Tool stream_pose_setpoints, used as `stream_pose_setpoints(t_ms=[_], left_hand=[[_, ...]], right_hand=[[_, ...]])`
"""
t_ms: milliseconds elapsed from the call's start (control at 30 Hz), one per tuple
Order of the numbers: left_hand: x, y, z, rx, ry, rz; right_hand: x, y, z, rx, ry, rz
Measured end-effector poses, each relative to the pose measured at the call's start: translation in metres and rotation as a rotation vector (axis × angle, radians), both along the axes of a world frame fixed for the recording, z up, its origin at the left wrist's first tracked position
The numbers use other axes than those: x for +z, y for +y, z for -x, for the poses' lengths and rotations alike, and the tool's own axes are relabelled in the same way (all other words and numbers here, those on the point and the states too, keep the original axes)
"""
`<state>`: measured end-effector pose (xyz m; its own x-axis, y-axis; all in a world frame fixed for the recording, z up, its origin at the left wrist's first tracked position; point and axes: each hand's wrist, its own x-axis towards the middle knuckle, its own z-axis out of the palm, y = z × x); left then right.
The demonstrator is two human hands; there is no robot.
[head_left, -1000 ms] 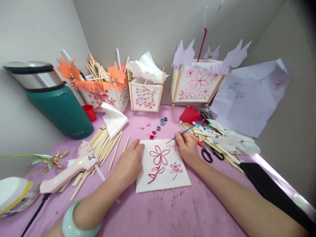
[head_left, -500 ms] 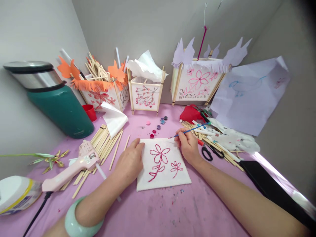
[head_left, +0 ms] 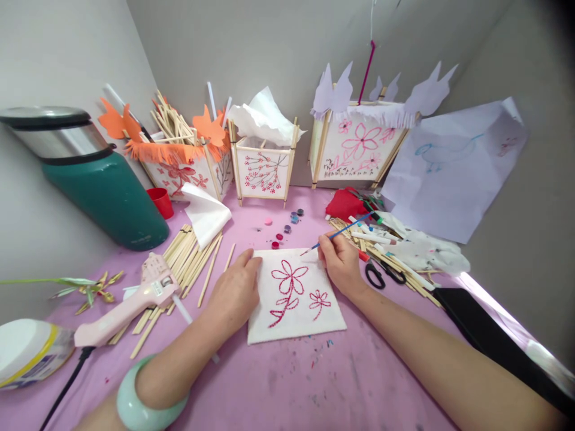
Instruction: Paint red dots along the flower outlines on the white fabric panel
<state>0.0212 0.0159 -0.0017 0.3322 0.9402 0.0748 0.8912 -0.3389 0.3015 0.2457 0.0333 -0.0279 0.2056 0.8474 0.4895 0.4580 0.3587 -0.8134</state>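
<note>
A white square panel [head_left: 309, 317] lies on the purple table cover, painted with a large and a small pinkish-red flower. At its upper left edge, my left hand [head_left: 236, 293] grips the panel, thumb on top; the fingers beneath are hidden. My right hand [head_left: 342, 263] is closed around a thin blue paintbrush [head_left: 349, 225] in a pen-like hold beside the panel's upper right corner. The brush tip points down-left, over the panel's top edge above the large flower; whether it touches is too fine to tell. Small paint pots [head_left: 287, 228] in red, blue and dark colours sit beyond the panel.
Left stand a green bottle [head_left: 108, 197], a pink glue gun [head_left: 126, 308] and loose wooden sticks [head_left: 193, 263]. Behind are painted stick-framed lanterns [head_left: 263, 173]. Right lie scissors [head_left: 375, 275], a red cloth [head_left: 345, 205], more sticks and pens, and a lilac paper sheet [head_left: 449, 179].
The paintbrush has shifted left and tilted more steeply, its tip moving from the panel's top right edge towards the large flower. My left hand keeps its hold.
</note>
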Motion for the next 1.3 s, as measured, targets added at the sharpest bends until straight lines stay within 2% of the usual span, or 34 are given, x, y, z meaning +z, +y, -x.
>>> stream_pose_setpoints(t_ms=[267,500,833,1067,1300], left_hand=[[-0.0011,0.0007,-0.0009,0.03,-0.096,-0.033],[-0.0006,0.006,0.0023,0.148,-0.255,-0.056],[-0.0009,0.0075,0.0049,0.101,-0.199,-0.026],[-0.0022,0.0079,0.0064,0.045,-0.17,-0.052],[-0.0004,0.0064,0.0073,0.019,-0.137,-0.077]], right_hand=[[-0.0022,0.0001,-0.0019,-0.008,0.023,0.016],[-0.0029,0.0004,-0.0017,-0.019,0.056,0.032],[-0.0033,0.0011,-0.003,-0.045,0.045,0.044],[0.0001,-0.001,-0.0005,-0.006,0.042,0.051],[-0.0013,-0.0008,-0.0011,-0.027,0.039,0.058]])
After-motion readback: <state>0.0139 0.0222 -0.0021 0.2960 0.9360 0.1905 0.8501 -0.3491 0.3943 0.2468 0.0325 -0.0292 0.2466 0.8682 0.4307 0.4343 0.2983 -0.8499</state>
